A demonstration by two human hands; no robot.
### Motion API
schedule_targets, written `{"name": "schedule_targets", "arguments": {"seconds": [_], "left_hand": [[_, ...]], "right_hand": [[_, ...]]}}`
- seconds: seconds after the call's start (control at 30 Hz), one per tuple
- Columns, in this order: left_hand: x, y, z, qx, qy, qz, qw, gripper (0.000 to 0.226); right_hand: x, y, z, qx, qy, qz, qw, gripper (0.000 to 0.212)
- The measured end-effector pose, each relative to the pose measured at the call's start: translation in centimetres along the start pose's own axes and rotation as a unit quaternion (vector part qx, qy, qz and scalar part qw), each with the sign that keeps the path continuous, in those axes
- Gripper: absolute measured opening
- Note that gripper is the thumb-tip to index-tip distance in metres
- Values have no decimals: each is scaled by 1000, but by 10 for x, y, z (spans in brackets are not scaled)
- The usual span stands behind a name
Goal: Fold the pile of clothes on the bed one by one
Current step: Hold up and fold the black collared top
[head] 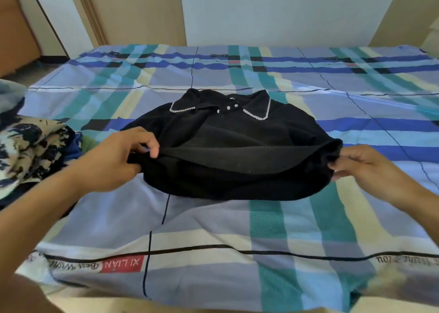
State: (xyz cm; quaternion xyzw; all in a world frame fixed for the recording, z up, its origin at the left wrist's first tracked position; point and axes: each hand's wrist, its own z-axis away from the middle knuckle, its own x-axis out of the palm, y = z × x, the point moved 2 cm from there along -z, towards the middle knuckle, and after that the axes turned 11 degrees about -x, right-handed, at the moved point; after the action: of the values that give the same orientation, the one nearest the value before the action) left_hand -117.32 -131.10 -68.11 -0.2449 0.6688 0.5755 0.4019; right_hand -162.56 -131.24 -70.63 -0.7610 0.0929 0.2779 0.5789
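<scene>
The left hand point(123, 155) curls its fingers over the near left edge of a black shirt point(228, 151), thumb below and fingertips on top, pinching a fold of the dark cloth and lifting it a little off the bed. The right hand point(365, 167) pinches the near right corner of the same fold between thumb and forefingers, the other fingers bent loosely beside them. Between the two hands the lifted edge runs taut across the garment. The shirt lies in the middle of the bed point(213, 236), collar at the far side, the collar point(257, 109) trimmed in white with three small white buttons point(228, 107) at the placket. Under it spreads a plaid sheet in blue, teal and cream, with a red label point(121, 264) printed near the front edge. At the left edge of the bed sits a pile of clothes point(28, 148), a cream and dark patterned piece on top.
</scene>
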Motion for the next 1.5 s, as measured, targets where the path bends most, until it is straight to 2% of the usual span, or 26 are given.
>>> {"name": "schedule_targets", "arguments": {"seconds": [0.07, 0.17, 0.23, 0.3, 0.4, 0.43, 0.5, 0.57, 0.6, 0.63, 0.7, 0.77, 0.83, 0.93, 1.0, 1.07, 1.13, 1.17, 1.2, 1.27, 1.3, 1.37, 1.4, 1.5], "left_hand": [[-9, -11, 4, -3, -27, -43, 999, 54], [-8, -19, 11, -31, -94, -80, 992, 54], [4, -15, 14, -63, -151, -113, 980, 46], [21, -5, 17, -100, -173, -161, 967, 33], [47, 6, 15, -107, -144, -186, 966, 65], [54, 8, 14, -104, -140, -203, 964, 70], [70, 8, 13, -90, -143, -273, 947, 66], [80, 8, 12, -74, -148, -294, 941, 51], [82, 6, 11, -77, -153, -272, 947, 50], [80, 5, 10, -83, -158, -237, 955, 54], [70, 3, 6, -95, -163, -174, 967, 64], [55, 3, 5, -92, -163, -169, 968, 70], [40, 5, 8, -86, -177, -188, 962, 75], [28, 1, 16, -93, -240, -201, 945, 76], [29, -9, 22, -123, -319, -223, 913, 69], [34, -21, 26, -151, -386, -263, 871, 57], [39, -26, 23, -165, -406, -295, 849, 47], [42, -28, 20, -166, -395, -294, 854, 43], [45, -27, 18, -168, -373, -291, 865, 39], [49, -24, 6, -152, -301, -284, 898, 33], [51, -20, -2, -134, -264, -279, 913, 33], [57, -9, -19, -102, -196, -257, 941, 39], [60, 0, -26, -89, -169, -234, 953, 41], [75, 29, -49, -39, -117, -159, 980, 28]], "right_hand": [[-16, 4, 6, -29, -61, 31, 997, 31], [-23, 13, 16, 0, -152, 149, 977, 11], [-14, 24, 20, 13, -190, 212, 959, 24], [-2, 25, 22, 5, -194, 236, 952, 42], [20, 8, 25, 19, -216, 138, 967, 62], [29, 3, 26, 24, -225, 137, 964, 66], [48, 0, 27, 1, -243, 242, 940, 71], [62, 6, 26, -58, -242, 351, 903, 62], [65, 10, 24, -81, -226, 361, 901, 51], [64, 12, 21, -93, -208, 342, 912, 39], [55, 13, 17, -107, -191, 251, 943, 31], [39, 3, 16, -123, -191, 199, 953, 25], [18, -4, 18, -118, -192, 199, 954, 26], [-3, 1, 24, -60, -214, 227, 948, 38], [-3, 12, 32, 36, -297, 210, 931, 49], [-1, 15, 40, 115, -402, 186, 889, 54], [-8, 3, 38, 163, -429, 148, 876, 54], [-13, -3, 32, 176, -406, 121, 889, 51], [-17, -4, 24, 182, -350, 96, 914, 42], [-28, 7, -4, 179, -168, 104, 964, 27], [-34, 21, -20, 178, -68, 134, 972, 27], [-43, 56, -46, 206, 74, 170, 961, 36], [-46, 74, -56, 225, 108, 173, 953, 37], [-44, 117, -81, 270, 154, 139, 940, 42]]}}
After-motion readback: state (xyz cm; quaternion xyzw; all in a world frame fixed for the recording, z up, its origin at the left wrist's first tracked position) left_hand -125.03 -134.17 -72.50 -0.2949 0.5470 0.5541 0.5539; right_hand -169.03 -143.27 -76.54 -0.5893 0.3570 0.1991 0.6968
